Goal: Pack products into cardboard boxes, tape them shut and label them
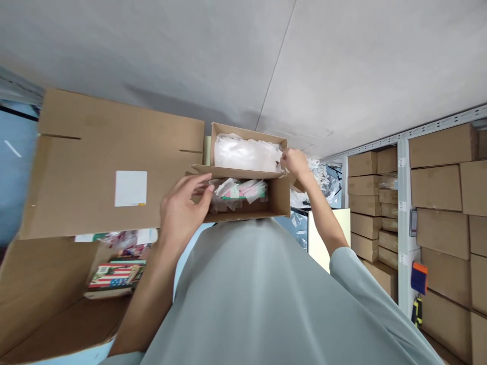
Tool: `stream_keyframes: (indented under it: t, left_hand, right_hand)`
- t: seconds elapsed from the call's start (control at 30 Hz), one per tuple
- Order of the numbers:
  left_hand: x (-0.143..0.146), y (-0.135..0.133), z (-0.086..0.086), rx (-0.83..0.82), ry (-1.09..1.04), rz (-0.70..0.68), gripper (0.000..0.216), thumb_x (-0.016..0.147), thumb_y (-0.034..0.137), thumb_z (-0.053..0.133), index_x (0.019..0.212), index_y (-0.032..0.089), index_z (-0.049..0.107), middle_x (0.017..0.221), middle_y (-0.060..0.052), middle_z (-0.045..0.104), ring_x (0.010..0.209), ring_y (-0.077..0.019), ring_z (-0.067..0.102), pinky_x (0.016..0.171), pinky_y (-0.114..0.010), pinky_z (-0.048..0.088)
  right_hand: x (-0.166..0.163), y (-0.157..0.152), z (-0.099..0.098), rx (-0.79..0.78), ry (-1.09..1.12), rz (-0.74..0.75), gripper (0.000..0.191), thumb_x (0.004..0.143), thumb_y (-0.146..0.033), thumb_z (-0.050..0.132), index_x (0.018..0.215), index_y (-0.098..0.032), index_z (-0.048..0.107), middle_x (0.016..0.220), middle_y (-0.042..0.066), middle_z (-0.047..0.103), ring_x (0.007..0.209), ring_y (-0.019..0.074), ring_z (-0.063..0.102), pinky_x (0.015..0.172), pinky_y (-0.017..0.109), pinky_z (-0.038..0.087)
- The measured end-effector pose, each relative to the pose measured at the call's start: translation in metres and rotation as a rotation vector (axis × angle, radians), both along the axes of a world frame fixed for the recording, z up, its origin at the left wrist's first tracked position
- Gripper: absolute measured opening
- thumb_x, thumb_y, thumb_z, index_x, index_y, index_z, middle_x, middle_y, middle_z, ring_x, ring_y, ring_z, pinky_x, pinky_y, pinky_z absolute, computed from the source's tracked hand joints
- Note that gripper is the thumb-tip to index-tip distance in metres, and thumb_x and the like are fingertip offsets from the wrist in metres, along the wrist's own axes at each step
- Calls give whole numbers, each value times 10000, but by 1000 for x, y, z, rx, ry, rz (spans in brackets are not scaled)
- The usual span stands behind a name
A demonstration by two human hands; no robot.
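packets (pixel 240 190) in clear wrap, pink and green among them, lie in a small open box (pixel 280 198) held just in front of the person's grey shirt (pixel 258 299). the left hand (pixel 184 210) rests on the left end of this box, fingers stretched loosely over the rim and touching the nearest packets, thumb up by the flap; it is laid on rather than clenched. directly beyond, touching it, sits a second small box (pixel 247 133) filled with white bags (pixel 245 154). the right hand (pixel 294 162) is at that box's right corner, fingers curled in where the bags meet the cardboard; whether it pinches a bag or the box edge cannot be told.

to the left of both boxes stands a big carton (pixel 95 152) with a white label (pixel 131 188) on its side. below it, in another open carton (pixel 34 294), lies a packet with a flag print (pixel 114 276) beside more wrapped goods. loose clear bags are heaped just behind the right hand. on the right, a metal shelf rack (pixel 403 203) is stacked with brown boxes (pixel 437 187), and an orange and blue tool (pixel 418 278) hangs on its post. grey floor (pixel 190 50) fills the top of the view.
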State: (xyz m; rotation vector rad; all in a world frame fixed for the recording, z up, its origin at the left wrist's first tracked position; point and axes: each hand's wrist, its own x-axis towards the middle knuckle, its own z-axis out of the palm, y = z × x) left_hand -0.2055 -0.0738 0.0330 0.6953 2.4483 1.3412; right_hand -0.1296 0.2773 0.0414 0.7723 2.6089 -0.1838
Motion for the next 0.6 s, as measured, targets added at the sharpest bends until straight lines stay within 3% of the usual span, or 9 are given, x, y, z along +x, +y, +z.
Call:
stream_keyframes:
  t: [0.13,0.23,0.37,0.5,0.6]
  left_hand:
    - [6,-21,-8,-25,8,11,302,1084,385,647,1311,251,795,1284,-67,831,1068,-278,830,1069,-475,674]
    - [9,-32,-14,-72,59,49,327,1093,399,646,1355,258,781,1363,-113,807,1275,-342,786,1210,-561,611]
    - [9,-42,-25,-97,61,68,388,1072,390,684,1444,295,744,1508,-135,732,1441,-350,714,1284,-551,565]
    - [10,-47,-36,-130,38,11,460,1063,386,676,1508,273,707,1539,-141,709,1413,-344,733,1251,-514,585]
    - [12,-52,-42,-187,15,25,607,1029,405,709,1609,246,625,1570,-160,695,1285,-340,786,1167,-509,618]
  right_hand:
    - [44,-36,50,-94,289,-42,224,1104,-274,658,1106,-202,869,1069,100,879,1026,277,829,964,328,591]
    - [76,-77,64,-250,504,-28,231,1127,-345,665,1105,-214,855,1006,58,831,879,212,779,882,291,576]
    - [89,-125,32,-421,451,52,200,1144,-329,679,1109,-240,854,1031,40,812,876,186,769,831,263,551]
    - [84,-145,-13,-287,271,-3,164,1139,-321,736,1226,-260,861,1207,56,839,993,215,805,821,271,545]
    - [99,-145,-23,-183,361,-122,247,1159,-361,712,1346,-259,837,1266,72,837,1051,229,808,866,285,563]
